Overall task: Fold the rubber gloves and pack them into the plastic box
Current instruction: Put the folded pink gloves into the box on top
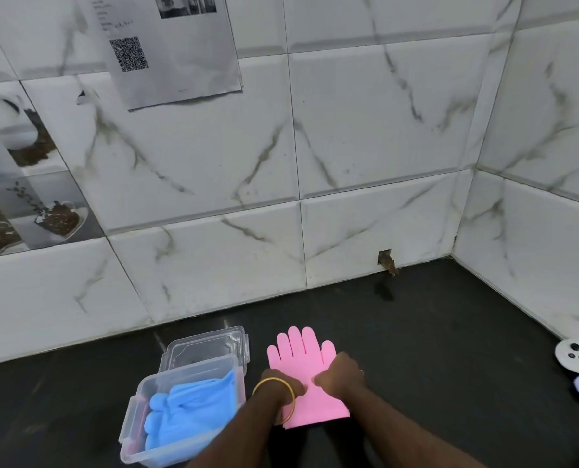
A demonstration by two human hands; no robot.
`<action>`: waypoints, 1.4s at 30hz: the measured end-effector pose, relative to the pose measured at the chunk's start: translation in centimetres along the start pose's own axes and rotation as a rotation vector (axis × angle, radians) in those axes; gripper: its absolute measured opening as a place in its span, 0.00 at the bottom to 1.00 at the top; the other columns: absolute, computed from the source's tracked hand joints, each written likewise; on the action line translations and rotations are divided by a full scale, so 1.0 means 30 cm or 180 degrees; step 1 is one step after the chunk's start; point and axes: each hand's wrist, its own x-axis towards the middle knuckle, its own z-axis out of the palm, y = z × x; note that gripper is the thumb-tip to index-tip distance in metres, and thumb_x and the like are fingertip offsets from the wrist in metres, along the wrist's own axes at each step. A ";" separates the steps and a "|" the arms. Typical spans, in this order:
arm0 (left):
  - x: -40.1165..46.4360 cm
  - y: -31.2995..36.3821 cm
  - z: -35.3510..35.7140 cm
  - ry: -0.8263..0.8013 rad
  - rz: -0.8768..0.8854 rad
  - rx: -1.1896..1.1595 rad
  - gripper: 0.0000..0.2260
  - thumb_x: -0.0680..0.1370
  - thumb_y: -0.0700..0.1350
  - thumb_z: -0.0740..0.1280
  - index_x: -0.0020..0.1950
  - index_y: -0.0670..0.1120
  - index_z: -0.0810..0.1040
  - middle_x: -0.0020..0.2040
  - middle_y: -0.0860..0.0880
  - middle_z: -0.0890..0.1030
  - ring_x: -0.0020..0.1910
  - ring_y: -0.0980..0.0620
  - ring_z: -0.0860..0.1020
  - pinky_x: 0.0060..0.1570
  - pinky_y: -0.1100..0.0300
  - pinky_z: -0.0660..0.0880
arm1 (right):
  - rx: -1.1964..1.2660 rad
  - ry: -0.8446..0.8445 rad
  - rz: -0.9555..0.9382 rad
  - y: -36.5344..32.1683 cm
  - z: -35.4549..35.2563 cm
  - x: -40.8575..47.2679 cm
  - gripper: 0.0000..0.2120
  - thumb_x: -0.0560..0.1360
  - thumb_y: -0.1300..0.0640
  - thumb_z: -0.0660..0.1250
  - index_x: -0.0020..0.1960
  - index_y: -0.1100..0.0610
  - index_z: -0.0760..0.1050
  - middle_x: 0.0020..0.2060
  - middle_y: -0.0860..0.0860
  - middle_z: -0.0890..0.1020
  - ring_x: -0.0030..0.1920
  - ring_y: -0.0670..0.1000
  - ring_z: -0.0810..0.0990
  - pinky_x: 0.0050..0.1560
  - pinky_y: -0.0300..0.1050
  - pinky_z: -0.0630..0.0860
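Dark counter (433,349) runs along a marbled tile wall (349,146); a printed sheet with a QR code (173,49) is stuck on the wall, upper left. Near the counter's front edge, left of centre: clear plastic box (139,417), lid off, holding folded blue gloves (187,410). Its clear lid (210,346) lies just behind it, touching the box's far rim. Just right of the box, a pink rubber glove (301,352) lies flat, fingers pointing to the wall. Left hand (290,386), gold bangle (274,396) on the wrist, rests on the glove's palm area, fingers curled; pinch cannot be confirmed. Right hand (340,373) presses on the glove beside it, fingers bent down; grip likewise unclear. At the counter's right edge: a white controller (576,356), partly cut off.
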 end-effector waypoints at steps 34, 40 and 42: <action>-0.116 0.125 -0.281 0.0828 -0.0050 -0.4165 0.43 0.56 0.39 0.83 0.65 0.38 0.65 0.58 0.36 0.78 0.48 0.41 0.81 0.44 0.46 0.81 | 0.5257 -0.0843 0.0251 -0.282 -0.058 -0.224 0.27 0.73 0.39 0.70 0.59 0.61 0.78 0.51 0.60 0.86 0.48 0.58 0.86 0.43 0.52 0.81; -0.203 -0.081 -0.424 0.0241 0.0376 -0.5286 0.13 0.74 0.43 0.74 0.54 0.38 0.78 0.50 0.38 0.83 0.38 0.45 0.82 0.30 0.57 0.79 | 0.4824 -0.0054 -0.0182 -0.567 -0.006 -0.326 0.19 0.72 0.69 0.71 0.63 0.65 0.75 0.57 0.66 0.81 0.55 0.65 0.81 0.54 0.63 0.79; -0.218 -0.181 -0.460 -0.0081 0.0316 -0.5681 0.17 0.80 0.57 0.61 0.49 0.44 0.78 0.44 0.43 0.84 0.38 0.46 0.81 0.35 0.57 0.77 | 0.4698 -0.0079 -0.0224 -0.652 0.016 -0.366 0.20 0.71 0.69 0.72 0.62 0.66 0.75 0.56 0.66 0.81 0.52 0.64 0.82 0.53 0.62 0.79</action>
